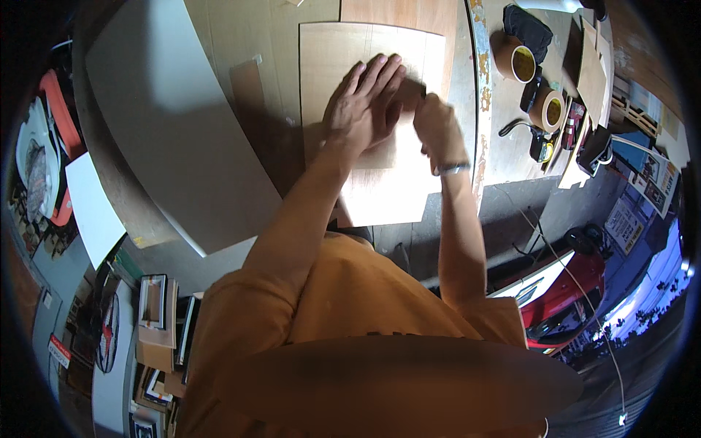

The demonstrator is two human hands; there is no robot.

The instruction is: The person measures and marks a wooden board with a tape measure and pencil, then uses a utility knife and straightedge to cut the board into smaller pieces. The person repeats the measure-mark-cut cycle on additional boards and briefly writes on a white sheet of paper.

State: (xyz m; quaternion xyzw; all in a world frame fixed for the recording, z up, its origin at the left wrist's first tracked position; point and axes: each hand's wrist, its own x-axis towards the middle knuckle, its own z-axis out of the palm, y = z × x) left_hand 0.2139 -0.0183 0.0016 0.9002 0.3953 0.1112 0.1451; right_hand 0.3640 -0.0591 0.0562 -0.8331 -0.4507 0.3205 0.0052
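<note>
A thin light-brown wood sheet [387, 197] lies on the workbench in front of me, its near edge close to my body. My left hand [358, 113] rests flat near its middle, fingers stretched away from me, the thumb toward the right. Beside it, at the sheet's right edge, my right hand [441, 131] is closed, with a band on the wrist. A small dark tip shows at the top of that fist. The rest of what it grips is hidden, and I cannot tell its kind.
A large grey-white sheet [168, 124] covers the bench's left side. To the right runs a paint-flecked strip [482, 95]. Beyond it lie two tape rolls [523, 64], a yellow-and-black tape measure [542, 148] and a black cloth pouch [527, 33]. Picture frames [152, 302] stand at lower left.
</note>
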